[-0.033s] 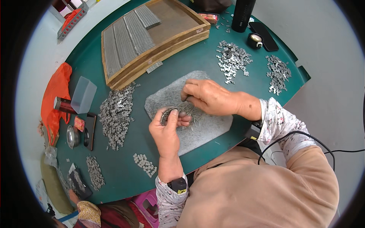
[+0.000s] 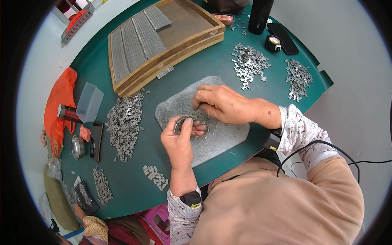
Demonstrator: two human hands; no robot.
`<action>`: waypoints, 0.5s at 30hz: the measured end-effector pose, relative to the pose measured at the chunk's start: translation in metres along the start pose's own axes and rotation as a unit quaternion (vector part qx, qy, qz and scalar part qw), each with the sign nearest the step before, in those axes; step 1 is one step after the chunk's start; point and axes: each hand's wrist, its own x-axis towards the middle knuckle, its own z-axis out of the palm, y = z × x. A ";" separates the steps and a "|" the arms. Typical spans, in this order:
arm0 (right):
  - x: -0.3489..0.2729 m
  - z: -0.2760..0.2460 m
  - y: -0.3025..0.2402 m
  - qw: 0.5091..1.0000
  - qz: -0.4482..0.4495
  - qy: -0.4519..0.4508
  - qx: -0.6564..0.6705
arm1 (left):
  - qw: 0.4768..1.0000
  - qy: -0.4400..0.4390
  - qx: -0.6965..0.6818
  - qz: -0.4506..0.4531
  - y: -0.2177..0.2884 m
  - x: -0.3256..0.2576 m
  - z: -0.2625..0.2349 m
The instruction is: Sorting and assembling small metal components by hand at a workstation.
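A grey felt mat point(image 2: 222, 149) lies on the green table in front of me, with a heap of thin metal pins point(image 2: 208, 122) at its middle. My left hand point(image 2: 183, 132), above the mat's left part, is closed around a curved strip of small metal links point(image 2: 178, 123), its thumb pressed on the strip. Just up and right of it, my right hand point(image 2: 222, 104) hovers by the pins with thumb and forefinger pinched together. Whatever is between those fingertips is too small and hidden to make out.
A wooden tray point(image 2: 185, 45) with rows of grey linked strips stands at the back left. Piles of metal pieces point(image 2: 125, 124) lie left, more point(image 2: 250, 63) at right. A black bottle point(image 2: 260, 16) stands far right. Another person's hand point(image 2: 80, 211) is at lower left.
My right hand has shifted very slightly left. The strip in my left hand has turned a little; otherwise all stays the same.
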 end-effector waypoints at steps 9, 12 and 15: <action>0.007 -0.008 -0.003 0.994 0.015 -0.068 0.081 | 0.995 -0.035 0.063 0.064 -0.003 -0.003 0.007; 0.006 -0.009 -0.003 0.993 0.024 -0.068 0.098 | 0.995 -0.037 0.064 0.062 -0.004 -0.003 0.007; 0.005 -0.010 -0.004 0.991 0.041 -0.068 0.103 | 0.995 -0.040 0.065 0.059 -0.004 -0.004 0.007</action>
